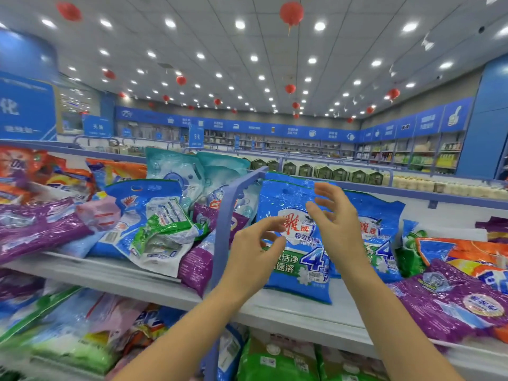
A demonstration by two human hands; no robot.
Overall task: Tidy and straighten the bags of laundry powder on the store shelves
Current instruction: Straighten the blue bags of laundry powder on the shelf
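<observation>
A blue laundry powder bag point(294, 215) stands upright on the top shelf point(297, 312), just right of the blue divider rail point(228, 215). A second blue bag point(384, 215) of the same kind stands behind it to the right. My left hand point(255, 251) hovers in front of the first bag's lower left, fingers loosely curled, holding nothing. My right hand point(338, 215) is raised before the bag's right side with fingers spread and slightly bent, also holding nothing. Whether either hand touches the bag is unclear.
Left of the rail lies a jumbled heap of bags: purple bag point(35, 229), blue-white bag point(143, 213), green-white bag point(162, 229), teal bags point(176, 166). At right lie a purple bag point(450, 306) and an orange bag point(467, 254). More bags fill the lower shelf point(275, 358).
</observation>
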